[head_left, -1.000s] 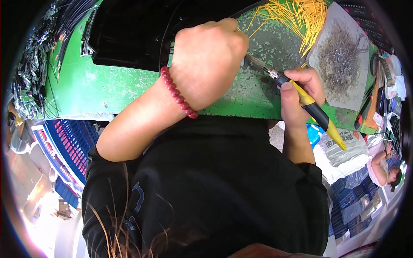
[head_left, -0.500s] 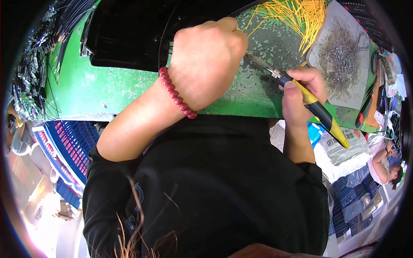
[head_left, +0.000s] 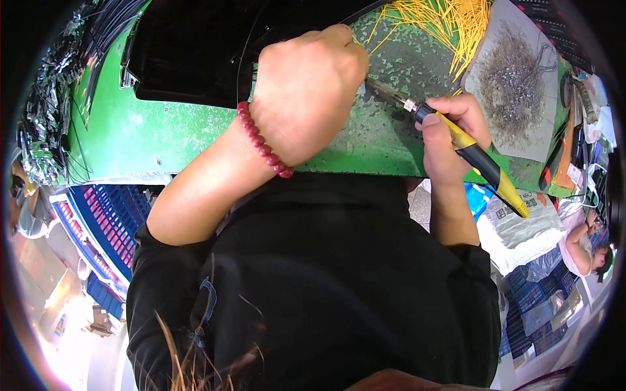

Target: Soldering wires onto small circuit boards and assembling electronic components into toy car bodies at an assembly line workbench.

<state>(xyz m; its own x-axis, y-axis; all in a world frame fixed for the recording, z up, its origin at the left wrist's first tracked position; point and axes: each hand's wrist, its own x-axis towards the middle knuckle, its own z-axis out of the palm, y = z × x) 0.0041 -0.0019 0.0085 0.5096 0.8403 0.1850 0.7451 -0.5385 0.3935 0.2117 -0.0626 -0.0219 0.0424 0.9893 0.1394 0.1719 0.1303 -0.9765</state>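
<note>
My right hand (head_left: 450, 140) grips a yellow and black soldering iron (head_left: 488, 168) like a pen, its tip pointing left. That tip reaches the fingers of my left hand (head_left: 310, 94), which is curled closed, back upward, over the green workbench (head_left: 186, 140). What the left fingers pinch is hidden under the hand; a thin dark wire runs near its wrist. A small pale piece shows beside the iron's tip, too small to name. Loose yellow wires (head_left: 471, 39) lie spread beyond the iron.
A glossy black tray-like piece (head_left: 189, 62) lies at the left of my left hand. On the right rests a grey sheet (head_left: 538, 140) covered with dark specks. Bundled black cables (head_left: 107, 32) and dark shiny parts (head_left: 42, 124) crowd the far left. Another person (head_left: 580, 246) sits at right.
Both hands have shifted slightly left, and the soldering iron moved along with the right one. Their grips look the same.
</note>
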